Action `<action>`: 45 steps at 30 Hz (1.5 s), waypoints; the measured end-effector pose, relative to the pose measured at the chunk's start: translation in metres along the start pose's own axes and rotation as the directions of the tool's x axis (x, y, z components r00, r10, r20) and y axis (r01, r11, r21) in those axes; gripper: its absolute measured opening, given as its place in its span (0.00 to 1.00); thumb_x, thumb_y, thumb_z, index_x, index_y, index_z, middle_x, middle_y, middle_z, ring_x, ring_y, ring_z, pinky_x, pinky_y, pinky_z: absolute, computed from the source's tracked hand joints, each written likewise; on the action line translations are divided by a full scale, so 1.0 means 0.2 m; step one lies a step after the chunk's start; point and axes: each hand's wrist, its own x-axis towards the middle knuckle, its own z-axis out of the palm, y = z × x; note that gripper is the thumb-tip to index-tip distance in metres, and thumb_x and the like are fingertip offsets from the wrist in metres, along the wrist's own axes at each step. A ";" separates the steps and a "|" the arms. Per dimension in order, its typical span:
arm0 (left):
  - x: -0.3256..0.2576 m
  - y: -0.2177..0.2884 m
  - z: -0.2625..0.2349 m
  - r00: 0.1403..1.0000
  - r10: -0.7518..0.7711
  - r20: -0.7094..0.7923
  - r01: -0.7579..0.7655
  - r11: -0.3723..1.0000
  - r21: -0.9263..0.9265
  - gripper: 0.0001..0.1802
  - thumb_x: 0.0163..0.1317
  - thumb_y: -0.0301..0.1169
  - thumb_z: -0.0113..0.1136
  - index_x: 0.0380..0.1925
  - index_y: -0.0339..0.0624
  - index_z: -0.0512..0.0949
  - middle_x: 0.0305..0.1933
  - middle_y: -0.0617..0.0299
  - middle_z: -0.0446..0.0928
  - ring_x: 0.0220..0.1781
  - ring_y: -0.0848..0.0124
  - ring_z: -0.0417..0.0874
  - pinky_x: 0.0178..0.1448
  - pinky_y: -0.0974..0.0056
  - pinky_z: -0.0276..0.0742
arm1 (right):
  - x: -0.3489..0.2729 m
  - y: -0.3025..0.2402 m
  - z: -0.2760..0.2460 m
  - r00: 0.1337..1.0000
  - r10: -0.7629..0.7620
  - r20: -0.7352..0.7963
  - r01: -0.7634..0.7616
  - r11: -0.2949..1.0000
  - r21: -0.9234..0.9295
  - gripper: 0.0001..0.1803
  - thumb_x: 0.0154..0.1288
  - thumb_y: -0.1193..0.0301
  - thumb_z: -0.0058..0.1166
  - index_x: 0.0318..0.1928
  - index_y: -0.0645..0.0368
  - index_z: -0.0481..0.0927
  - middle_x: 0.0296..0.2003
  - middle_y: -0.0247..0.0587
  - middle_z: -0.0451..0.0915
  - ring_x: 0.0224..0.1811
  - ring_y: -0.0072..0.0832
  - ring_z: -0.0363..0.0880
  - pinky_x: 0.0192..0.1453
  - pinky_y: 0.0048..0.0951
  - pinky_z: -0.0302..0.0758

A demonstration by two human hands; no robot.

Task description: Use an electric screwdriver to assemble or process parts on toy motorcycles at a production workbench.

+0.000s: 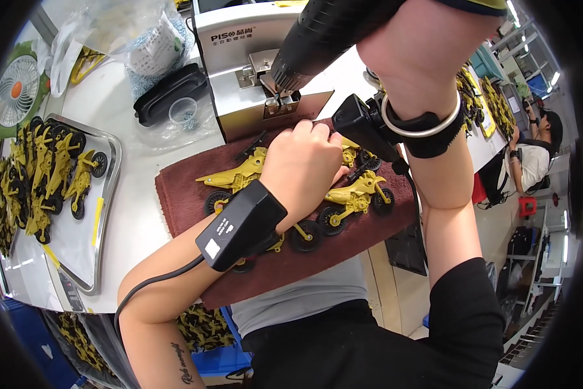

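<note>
On the white table (142, 220) I see a brown cloth (174, 194) with yellow toy motorbikes (356, 194). My left hand (304, 168) presses down on one bike (239, 175), fingers curled over it. My right hand (421, 52) grips a black power tool (324, 32) just above. A tray (106, 194) of bikes sits left.

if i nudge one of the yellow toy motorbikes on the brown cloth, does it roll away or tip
The yellow toy motorbike lies on its side on the brown cloth, so it probably won't roll; its black wheels aren't on the surface. The cloth looks soft and would likely drag on it. It looks like thin moulded plastic, so probably light, and stiff rather than floppy. The left hand rests over another one.
</note>
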 end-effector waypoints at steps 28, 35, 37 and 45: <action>0.00 0.00 0.02 0.999 0.018 -0.044 -0.018 1.000 0.001 0.21 0.51 0.40 0.67 0.42 0.40 0.80 0.32 0.61 0.74 0.38 0.64 0.76 0.41 0.62 0.75 | -0.40 -0.39 -0.30 0.911 0.391 -0.129 -0.405 0.907 -0.118 0.17 0.63 0.60 0.48 0.43 0.62 0.68 0.31 0.40 0.69 0.28 0.29 0.70 0.39 0.33 0.66; 0.00 0.01 0.02 0.999 0.012 -0.048 -0.012 1.000 0.005 0.20 0.51 0.39 0.66 0.41 0.40 0.80 0.31 0.61 0.74 0.37 0.64 0.76 0.41 0.62 0.75 | -0.43 -0.31 -0.30 0.914 0.376 -0.155 -0.399 0.901 -0.172 0.17 0.61 0.62 0.49 0.42 0.63 0.70 0.29 0.41 0.70 0.25 0.29 0.72 0.35 0.34 0.69; 0.00 0.01 0.02 0.999 0.015 -0.046 -0.014 1.000 0.002 0.20 0.51 0.39 0.67 0.41 0.40 0.80 0.32 0.61 0.74 0.37 0.64 0.76 0.41 0.62 0.75 | -0.42 -0.31 -0.30 0.914 0.379 -0.144 -0.399 0.903 -0.157 0.17 0.61 0.62 0.49 0.42 0.63 0.70 0.29 0.41 0.70 0.25 0.29 0.72 0.35 0.33 0.69; -0.01 0.00 0.03 0.999 0.004 -0.047 -0.004 1.000 0.006 0.20 0.50 0.39 0.67 0.41 0.40 0.80 0.32 0.61 0.74 0.38 0.64 0.76 0.41 0.61 0.75 | -0.39 -0.33 -0.23 0.909 0.411 -0.065 -0.415 0.882 -0.224 0.18 0.61 0.61 0.50 0.43 0.63 0.70 0.30 0.41 0.71 0.26 0.30 0.71 0.35 0.34 0.69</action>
